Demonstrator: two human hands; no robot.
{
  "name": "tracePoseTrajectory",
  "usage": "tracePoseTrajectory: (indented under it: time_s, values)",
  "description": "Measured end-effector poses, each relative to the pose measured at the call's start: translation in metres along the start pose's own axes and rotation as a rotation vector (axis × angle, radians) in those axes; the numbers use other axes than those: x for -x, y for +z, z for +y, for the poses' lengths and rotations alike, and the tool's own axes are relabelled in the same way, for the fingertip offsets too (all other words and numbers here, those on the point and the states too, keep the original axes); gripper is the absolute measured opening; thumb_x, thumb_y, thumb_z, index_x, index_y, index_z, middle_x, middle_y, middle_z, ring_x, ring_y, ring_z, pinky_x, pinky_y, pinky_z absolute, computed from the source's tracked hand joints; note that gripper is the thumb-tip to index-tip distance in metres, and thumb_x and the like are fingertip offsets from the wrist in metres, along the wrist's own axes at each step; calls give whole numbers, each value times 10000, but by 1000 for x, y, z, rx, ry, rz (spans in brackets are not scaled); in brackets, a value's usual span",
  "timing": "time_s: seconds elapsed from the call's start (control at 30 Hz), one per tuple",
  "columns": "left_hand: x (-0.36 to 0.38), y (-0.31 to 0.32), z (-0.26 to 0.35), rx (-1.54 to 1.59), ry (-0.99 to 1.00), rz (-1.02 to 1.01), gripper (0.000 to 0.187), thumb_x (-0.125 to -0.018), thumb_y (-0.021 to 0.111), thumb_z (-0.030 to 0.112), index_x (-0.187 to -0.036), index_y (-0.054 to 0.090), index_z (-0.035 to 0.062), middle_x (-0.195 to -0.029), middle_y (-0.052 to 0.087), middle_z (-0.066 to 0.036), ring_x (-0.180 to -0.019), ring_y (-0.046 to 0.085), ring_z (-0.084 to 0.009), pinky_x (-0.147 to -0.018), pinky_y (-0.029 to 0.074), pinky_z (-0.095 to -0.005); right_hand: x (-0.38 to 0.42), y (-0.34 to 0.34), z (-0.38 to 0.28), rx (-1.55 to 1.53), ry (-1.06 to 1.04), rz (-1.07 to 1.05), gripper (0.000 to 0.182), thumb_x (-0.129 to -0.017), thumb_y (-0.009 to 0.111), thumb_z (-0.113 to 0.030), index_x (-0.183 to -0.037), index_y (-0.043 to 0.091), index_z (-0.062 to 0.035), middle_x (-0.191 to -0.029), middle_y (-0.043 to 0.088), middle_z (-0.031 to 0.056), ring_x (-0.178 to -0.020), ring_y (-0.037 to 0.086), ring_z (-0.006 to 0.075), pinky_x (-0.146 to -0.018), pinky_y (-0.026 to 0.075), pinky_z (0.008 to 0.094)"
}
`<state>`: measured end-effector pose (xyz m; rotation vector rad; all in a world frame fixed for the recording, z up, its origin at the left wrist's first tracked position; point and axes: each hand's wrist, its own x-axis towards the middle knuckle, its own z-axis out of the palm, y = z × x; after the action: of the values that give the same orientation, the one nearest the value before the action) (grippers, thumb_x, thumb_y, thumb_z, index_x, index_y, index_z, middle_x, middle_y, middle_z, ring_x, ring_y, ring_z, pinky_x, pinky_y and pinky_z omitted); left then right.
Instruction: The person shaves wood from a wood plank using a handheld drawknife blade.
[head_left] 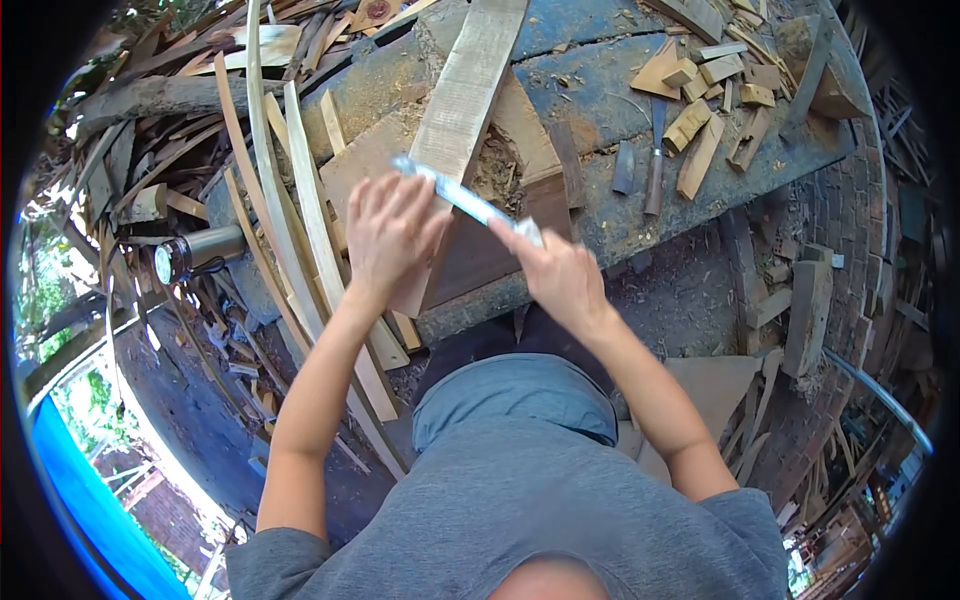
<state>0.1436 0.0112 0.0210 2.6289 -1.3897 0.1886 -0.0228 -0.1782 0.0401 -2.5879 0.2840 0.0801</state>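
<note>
A long pale bar-shaped tool point(465, 198), whitish blue and blurred, lies slantwise across a rough-sawn plank point(470, 95). I cannot make out its exact kind. Around its lower right end my right hand point(562, 282) is closed, with the thumb stretched along the bar. My left hand point(392, 232) is over the plank's left edge, its bent fingers at the bar's upper left end, which sticks out past the knuckles. The plank runs away from my body, on top of a wooden block point(535, 165) on the workbench. My palms hide the plank's near part.
A chisel point(655, 160) and a dark metal blade point(623, 168) lie on the workbench point(610, 225), right of the block. Several wood offcuts point(688, 125) are beyond. Long thin strips point(318, 205) lean at the left, near a metal cylinder point(205, 250) and a scrap pile point(150, 100).
</note>
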Motion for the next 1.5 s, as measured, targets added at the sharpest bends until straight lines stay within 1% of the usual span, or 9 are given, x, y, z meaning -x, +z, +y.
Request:
tracePoseTrajectory:
  time_s: [0.07, 0.17, 0.4, 0.57, 0.9, 1.0, 1.17, 1.3, 1.5]
  values:
    - [-19, 5, -15, -77, -55, -10, 431, -953, 608, 441, -1263, 689, 153, -1263, 669, 6, -1265, 528, -193, -1154, 249, -407, -39, 11, 13, 51, -118, 152, 533, -930, 534, -109, -1399, 556, -360, -689, 631, 168, -564, 668, 360, -513, 568, 456]
    - [-36, 10, -40, -58, -99, -19, 426, -951, 607, 454, -1251, 696, 165, -1256, 674, 6, -1280, 512, -187, -1161, 240, -408, -71, 16, 8, 36, -94, 138, 540, -930, 528, -99, -1405, 551, -356, -681, 629, 163, -568, 672, 363, -513, 573, 450]
    - [20, -16, 6, -16, -46, -71, 489, -964, 572, 505, -1332, 641, 190, -1316, 651, 20, -1346, 458, -175, -1222, 129, -436, 13, 7, -9, -17, -12, 8, 546, -914, 572, -107, -1406, 560, -344, -680, 628, 155, -554, 675, 349, -504, 570, 475]
    - [-21, 7, -28, -193, -103, -126, 493, -993, 492, 541, -1359, 620, 236, -1400, 599, 49, -1413, 391, -179, -1231, 90, -480, -53, 14, 7, 76, -84, 149, 503, -946, 542, -136, -1384, 566, -382, -667, 616, 147, -559, 672, 339, -492, 561, 453]
    - [6, -11, 8, -31, -62, -166, 503, -1010, 466, 517, -1408, 574, 228, -1437, 573, 39, -1440, 374, -191, -1235, 81, -475, 4, 1, 2, 58, 12, 11, 516, -929, 554, -127, -1380, 570, -375, -684, 622, 149, -559, 673, 332, -505, 567, 458]
    - [-18, 8, -15, -87, -112, -118, 502, -1016, 454, 520, -1406, 575, 229, -1448, 565, 42, -1447, 365, -186, -1234, 77, -481, -40, 13, 11, 83, -62, 161, 513, -931, 554, -128, -1382, 569, -373, -686, 626, 154, -560, 674, 333, -508, 568, 460]
    - [-30, 4, -27, -60, -157, -212, 499, -1019, 420, 555, -1392, 585, 267, -1453, 560, 57, -1457, 349, -188, -1234, 64, -482, -46, 15, 7, 54, -41, 137, 537, -934, 555, -124, -1407, 542, -379, -686, 622, 156, -559, 674, 339, -494, 563, 459]
    - [-6, 8, -2, -18, -90, -121, 535, -1002, 437, 576, -1367, 610, 223, -1422, 588, 45, -1451, 356, -194, -1237, 53, -501, -3, 7, 4, 24, 13, 57, 543, -934, 551, -119, -1408, 545, -384, -684, 613, 154, -548, 668, 349, -496, 565, 464]
    - [-50, 13, -32, -53, -183, -182, 512, -1006, 452, 565, -1374, 608, 245, -1415, 595, 45, -1442, 370, -192, -1217, 116, -527, -66, 17, 14, 91, -59, 173, 526, -947, 533, -129, -1409, 543, -381, -683, 624, 150, -557, 675, 337, -495, 567, 451]
